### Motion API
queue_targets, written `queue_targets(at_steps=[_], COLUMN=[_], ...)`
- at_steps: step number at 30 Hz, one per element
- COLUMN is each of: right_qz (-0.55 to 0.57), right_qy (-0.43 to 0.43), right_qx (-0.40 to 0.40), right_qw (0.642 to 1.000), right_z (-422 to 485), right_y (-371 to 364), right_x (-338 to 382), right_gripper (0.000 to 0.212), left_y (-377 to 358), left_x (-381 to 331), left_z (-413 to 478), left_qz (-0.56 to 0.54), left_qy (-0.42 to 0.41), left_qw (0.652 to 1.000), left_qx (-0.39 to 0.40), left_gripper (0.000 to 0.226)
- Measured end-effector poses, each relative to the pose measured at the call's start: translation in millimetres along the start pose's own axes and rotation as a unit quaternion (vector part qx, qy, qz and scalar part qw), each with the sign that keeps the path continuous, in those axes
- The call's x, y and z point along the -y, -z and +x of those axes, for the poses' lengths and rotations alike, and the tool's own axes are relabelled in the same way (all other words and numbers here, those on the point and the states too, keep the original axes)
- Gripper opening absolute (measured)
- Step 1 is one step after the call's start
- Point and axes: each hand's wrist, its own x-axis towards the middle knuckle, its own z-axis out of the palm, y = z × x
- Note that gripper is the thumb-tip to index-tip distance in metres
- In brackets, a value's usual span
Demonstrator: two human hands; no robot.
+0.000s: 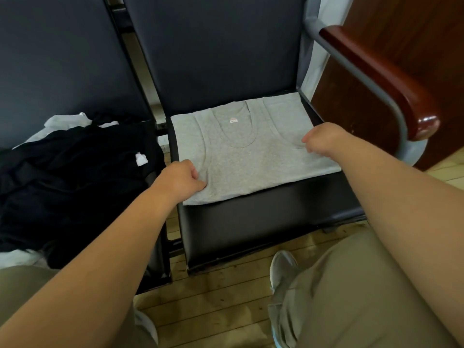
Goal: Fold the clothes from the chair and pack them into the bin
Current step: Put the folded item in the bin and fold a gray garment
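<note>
Up close, from the head camera I am watching remotely: a light grey sleeveless cotton vest (251, 159) lies flat, neckline away from the camera, on the dark padded seat of a metal-framed chair (263, 222), covering the rear part of the cushion. 1 small pale label shows inside the neckline. Both of the 2 bare hands are on the vest. The left hand (179, 180) pinches its left edge near the lower corner, fingers curled round a fold of fabric. The right hand (324, 140) has its fingers curled down and gripping the cloth at the right armhole. On the neighbouring seat to the left, a rumpled heap of black clothing (75, 177) lies loose, with a crumpled white garment (66, 121) showing behind it. A glossy reddish-brown wooden armrest (376, 79) on a grey metal tube stands to the right of the chair. Lower down I see khaki trousers (351, 285), a pale grey shoe (282, 267) and the light wooden plank floor (221, 297).
</note>
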Motion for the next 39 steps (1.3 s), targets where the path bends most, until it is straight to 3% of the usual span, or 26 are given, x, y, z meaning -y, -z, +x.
queue_targets(at_steps=[3,7,13,19,22,25,27,30,33,39], right_qz=[-0.121,-0.223,-0.265,-0.206,-0.206,-0.232,-0.235,-0.189,-0.218,-0.297], right_qy=[0.023,0.047,0.021,-0.085,-0.064,0.023,0.080,0.112,0.120,0.041], right_qx=[0.009,0.024,0.012,-0.053,-0.044,-0.004,0.056,0.144,0.206,0.268], right_qw=[0.992,0.973,0.964,0.973,0.975,0.973,0.967,0.965,0.947,0.916], right_z=[-3.1,10.5,11.6,7.7,1.4,-11.7,-24.1,-34.4,-45.4,-56.2], right_y=[-1.5,-4.8,-16.4,-22.1,-24.9,-35.5,-48.1,-68.6,-83.7,-103.7], right_x=[-2.0,-5.6,7.6,19.1,36.1,59.5,74.3,88.2,100.4,114.0], right_gripper=[0.037,0.036,0.036,0.081,0.082,0.041,0.031,0.035,0.033,0.046], left_y=[-1.8,1.7,14.2,31.5,30.5,21.7,14.3,9.3,9.5,9.7], left_x=[1.4,3.0,0.8,5.7,15.8,29.1,35.2,42.5,41.9,28.2], left_z=[3.3,0.4,-4.0,-6.7,-9.9,-15.7,-21.2,-20.6,-19.8,-29.9], left_qz=[0.040,0.058,0.066,0.024,0.040,0.004,-0.041,-0.090,-0.111,-0.091], left_qy=[-0.002,-0.035,-0.048,-0.035,-0.030,0.020,0.077,0.092,0.112,0.134], left_qw=[0.999,0.998,0.996,0.999,0.999,1.000,0.993,0.986,0.981,0.978], left_qx=[0.009,-0.003,0.044,0.019,-0.002,0.023,0.080,0.104,0.109,0.135], left_gripper=[0.028,0.016,0.020,0.028,0.027,0.035,0.042,0.050,0.053,0.039])
